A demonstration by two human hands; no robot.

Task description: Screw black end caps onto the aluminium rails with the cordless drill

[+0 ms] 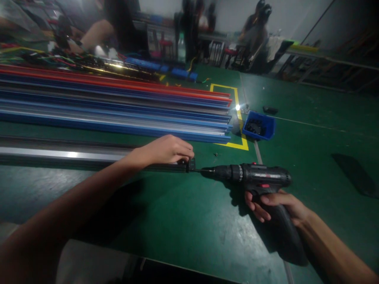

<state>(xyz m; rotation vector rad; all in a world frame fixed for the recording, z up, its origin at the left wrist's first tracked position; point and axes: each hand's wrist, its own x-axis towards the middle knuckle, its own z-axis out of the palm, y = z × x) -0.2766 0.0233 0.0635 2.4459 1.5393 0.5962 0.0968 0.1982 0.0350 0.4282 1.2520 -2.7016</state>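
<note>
My right hand (275, 205) is wrapped round the grip of a black cordless drill (251, 173), which lies level and points left. Its thin bit reaches to a small black end piece (191, 164) at the right end of a long dark metal profile (89, 153). Whether the bit touches a screw there is too small to tell. My left hand (171, 150) is closed over the profile's end, its fingertips pinching at the black end piece. A tiny dark screw-like part (216, 154) lies on the green tabletop just beyond the bit.
Several blue profiles (148, 118) and red profiles (177, 88) lie lengthwise behind. A blue bin (259, 125) with small black parts stands right of them, by yellow tape (245, 142). A dark flat object (353, 173) lies at right. People sit in the background.
</note>
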